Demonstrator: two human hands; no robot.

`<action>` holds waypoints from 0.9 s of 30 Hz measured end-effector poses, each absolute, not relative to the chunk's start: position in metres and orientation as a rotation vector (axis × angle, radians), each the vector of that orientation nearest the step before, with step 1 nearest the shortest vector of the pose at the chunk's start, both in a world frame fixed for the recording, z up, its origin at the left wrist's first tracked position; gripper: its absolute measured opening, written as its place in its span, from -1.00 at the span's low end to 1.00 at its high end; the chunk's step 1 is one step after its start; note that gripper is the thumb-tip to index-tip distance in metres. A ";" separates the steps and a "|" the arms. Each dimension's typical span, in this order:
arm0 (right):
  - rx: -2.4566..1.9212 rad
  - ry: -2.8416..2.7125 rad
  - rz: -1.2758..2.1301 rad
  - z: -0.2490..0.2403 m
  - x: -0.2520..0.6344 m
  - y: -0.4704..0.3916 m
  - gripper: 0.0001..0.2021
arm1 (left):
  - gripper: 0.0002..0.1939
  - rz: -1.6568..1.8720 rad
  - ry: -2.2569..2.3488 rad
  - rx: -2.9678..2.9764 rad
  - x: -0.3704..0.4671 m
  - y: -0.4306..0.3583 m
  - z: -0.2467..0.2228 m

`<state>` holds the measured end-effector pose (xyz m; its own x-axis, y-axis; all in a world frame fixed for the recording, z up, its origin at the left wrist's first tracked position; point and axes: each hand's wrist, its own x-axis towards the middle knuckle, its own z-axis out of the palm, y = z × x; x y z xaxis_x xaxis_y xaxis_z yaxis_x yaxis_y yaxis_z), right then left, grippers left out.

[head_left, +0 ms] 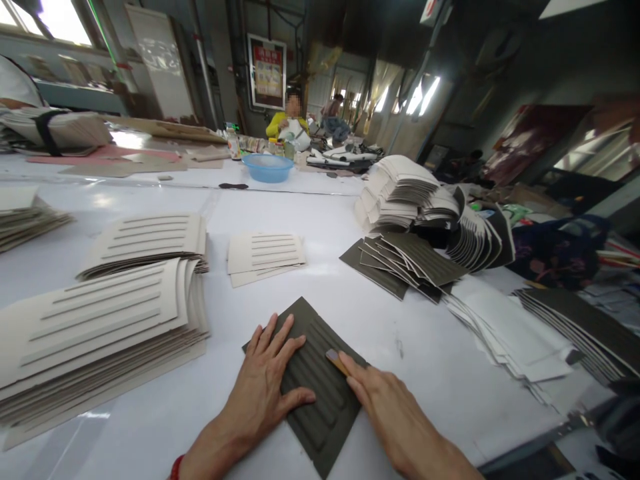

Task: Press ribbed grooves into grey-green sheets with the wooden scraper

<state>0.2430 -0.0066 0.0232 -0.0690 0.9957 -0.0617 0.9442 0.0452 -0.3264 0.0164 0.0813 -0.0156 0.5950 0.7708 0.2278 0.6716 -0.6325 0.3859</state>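
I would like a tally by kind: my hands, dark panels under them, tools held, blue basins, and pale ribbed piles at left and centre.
Left hand and right hand: 2
Dark panel: 1
Held tool: 1
Blue basin: 1
Pale ribbed piles: 3
Total: 8

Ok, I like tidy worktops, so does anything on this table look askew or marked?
The dark panels beyond the right hand lie splayed at mixed angles, less squared than the large pale stack. Faint grey marks show on the white tabletop.
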 end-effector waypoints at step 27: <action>-1.892 -2.608 -0.024 0.042 0.247 0.038 -0.40 | -0.16 0.589 1.211 2.526 0.018 0.080 -0.013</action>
<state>0.2470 0.0376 0.0422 -0.3085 0.9495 -0.0566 0.9483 0.3116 0.0593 0.0182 0.0800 -0.0129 0.5661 0.7888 0.2397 0.6753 -0.6104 0.4140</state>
